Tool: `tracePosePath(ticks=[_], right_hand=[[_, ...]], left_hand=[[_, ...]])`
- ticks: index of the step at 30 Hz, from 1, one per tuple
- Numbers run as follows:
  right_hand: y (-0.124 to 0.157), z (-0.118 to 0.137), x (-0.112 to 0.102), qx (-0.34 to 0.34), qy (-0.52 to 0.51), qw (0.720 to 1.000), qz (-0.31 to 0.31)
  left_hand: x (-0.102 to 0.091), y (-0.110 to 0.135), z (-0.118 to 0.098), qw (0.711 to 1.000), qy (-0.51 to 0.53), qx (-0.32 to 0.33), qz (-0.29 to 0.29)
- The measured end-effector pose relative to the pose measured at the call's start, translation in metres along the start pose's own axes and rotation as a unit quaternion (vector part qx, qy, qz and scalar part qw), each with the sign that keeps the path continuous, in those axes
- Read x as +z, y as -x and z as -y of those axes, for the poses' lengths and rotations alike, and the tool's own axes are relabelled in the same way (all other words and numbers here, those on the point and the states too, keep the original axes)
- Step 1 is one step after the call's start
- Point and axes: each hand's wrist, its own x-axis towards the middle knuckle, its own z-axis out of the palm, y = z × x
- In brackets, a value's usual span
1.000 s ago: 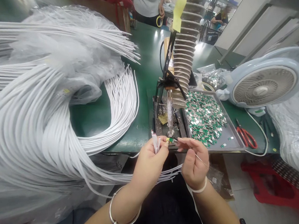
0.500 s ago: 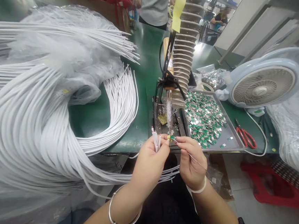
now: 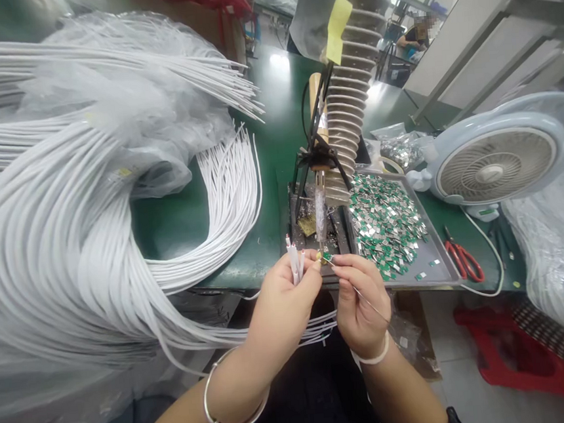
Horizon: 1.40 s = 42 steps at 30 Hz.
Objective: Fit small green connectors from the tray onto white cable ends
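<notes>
1. Two hands meet at the near edge of the green table [image 3: 179, 227], fingertips all but touching just below the soldering iron [image 3: 320, 211], which hangs tip-down in its stand.
2. Closed into a fist, the left hand [image 3: 284, 297] grips a few white wire ends [image 3: 294, 263] that stick up past the thumb. Its thumb and forefinger seem to pinch the small green piece [image 3: 325, 257] as well, though that is too tiny to confirm.
3. The right hand [image 3: 362, 303] is pinched on a thin metal wire [image 3: 363, 295] that slants down to the right across the palm, its upper end at the green piece.
4. Burn risk looks highest: the fingertips sit very near the iron's tip, so a small upward slip could touch it.
5. Held only by its edge, the green piece could twist or drop off the near table edge.
6. Spare wire ends in the same fist could brush the iron and scorch.
7. Weight from the white cable bundle [image 3: 69, 256] at the left, trailing under the wrists, could tug the ends out of line.
8. The tray [image 3: 438, 277] of green pieces lies just right of the iron, and a jerk of the right hand could knock its near rim.
</notes>
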Motion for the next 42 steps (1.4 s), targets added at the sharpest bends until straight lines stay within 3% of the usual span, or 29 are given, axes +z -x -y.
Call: tracePosePath(ticks=[16, 23, 29, 36, 42], right_hand=[[-0.001, 0.001, 0.0, -0.005, -0.004, 1.0, 0.002], [0.006, 0.0, -0.001, 0.012, -0.056, 0.998, 0.002], [0.004, -0.001, -0.001, 0.074, -0.068, 0.995, 0.028], [0.006, -0.001, 0.002, 0.153, -0.088, 0.982, 0.072], [0.007, -0.001, 0.002, 0.179, -0.104, 0.975, 0.076]], left_hand=[[-0.002, 0.001, 0.001, 1.0, -0.002, 0.015, 0.01], [-0.004, 0.002, 0.008, 1.0, 0.008, -0.004, 0.014], [-0.009, 0.001, 0.007, 0.998, -0.014, 0.004, 0.064], [-0.015, 0.001, 0.011, 0.997, -0.036, 0.014, 0.069], [-0.016, 0.0, 0.013, 0.996, -0.039, 0.0, 0.082]])
